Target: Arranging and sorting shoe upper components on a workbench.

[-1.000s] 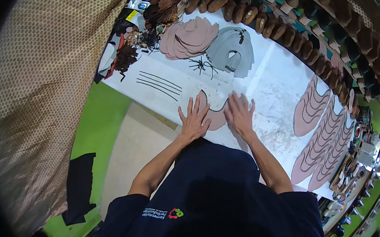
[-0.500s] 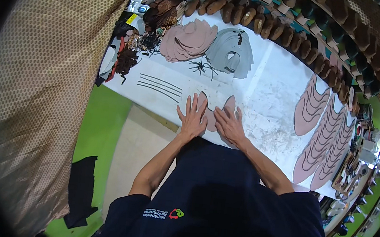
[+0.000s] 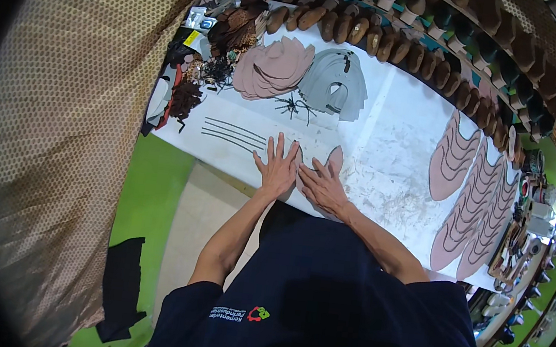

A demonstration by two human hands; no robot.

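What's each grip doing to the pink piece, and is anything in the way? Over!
Left grip open, at left edge of pink piece. Right grip open, across it. Pink piece on white table, partly hidden. Dark strips lie left, clear of it.

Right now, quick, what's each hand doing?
Left hand: open, palm down, at the left edge of the pink, U-shaped, leather-like piece.
Right hand: open, palm down across that piece.
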